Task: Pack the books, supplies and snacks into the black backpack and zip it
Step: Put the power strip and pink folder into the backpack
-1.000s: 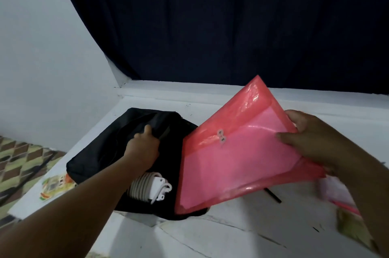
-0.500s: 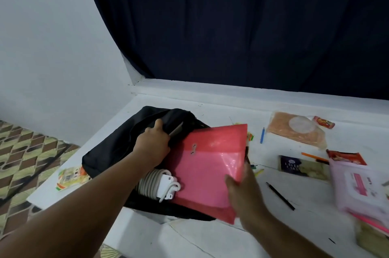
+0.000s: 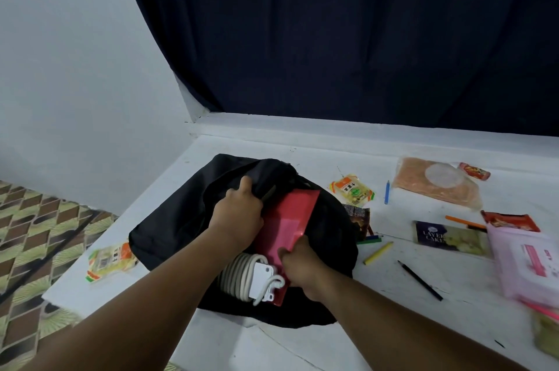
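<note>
Carefully, I am pinching the light, floppy, slippery pink folder (image 3: 286, 224) at its near edge with my right hand (image 3: 301, 267), while my left hand (image 3: 239, 213) is gripping the black backpack (image 3: 181, 219) mouth.

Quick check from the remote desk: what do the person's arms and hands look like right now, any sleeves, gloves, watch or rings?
Both forearms are bare as far as the frame shows, no sleeves in view. The left hand and right hand wear no gloves, and no watch, bracelet or ring is visible.
</note>
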Available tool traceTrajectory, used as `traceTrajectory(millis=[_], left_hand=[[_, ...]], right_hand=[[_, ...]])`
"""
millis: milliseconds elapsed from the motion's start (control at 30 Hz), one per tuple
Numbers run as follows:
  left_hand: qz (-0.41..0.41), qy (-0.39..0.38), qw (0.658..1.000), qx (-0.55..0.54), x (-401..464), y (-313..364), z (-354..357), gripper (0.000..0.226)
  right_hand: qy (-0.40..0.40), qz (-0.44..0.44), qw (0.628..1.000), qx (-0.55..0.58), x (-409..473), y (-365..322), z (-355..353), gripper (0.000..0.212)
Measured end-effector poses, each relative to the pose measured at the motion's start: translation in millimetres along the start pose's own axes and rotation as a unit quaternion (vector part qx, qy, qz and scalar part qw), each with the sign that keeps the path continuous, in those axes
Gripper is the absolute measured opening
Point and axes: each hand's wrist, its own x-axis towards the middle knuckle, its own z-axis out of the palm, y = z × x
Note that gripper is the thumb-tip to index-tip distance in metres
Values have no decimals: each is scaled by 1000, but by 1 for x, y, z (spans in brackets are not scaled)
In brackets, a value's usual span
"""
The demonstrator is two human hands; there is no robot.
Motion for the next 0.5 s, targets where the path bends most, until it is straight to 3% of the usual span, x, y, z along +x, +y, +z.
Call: traceTrajectory(millis=[200, 333, 433, 500], left_hand=[[30, -7, 999, -8, 0, -1, 9, 24], [107, 24, 989, -96, 2, -4, 15, 29], [131, 111, 960, -222, 4, -19, 10, 47], [83, 210, 950, -216, 5, -31, 9, 51]], right_hand=[[13, -9, 998, 64, 7, 7, 1, 25], [-8, -1, 995, 102, -3, 3, -8, 15], [38, -14, 996, 79, -16, 1, -21, 18], [103, -66, 992, 10, -27, 5, -36, 25]])
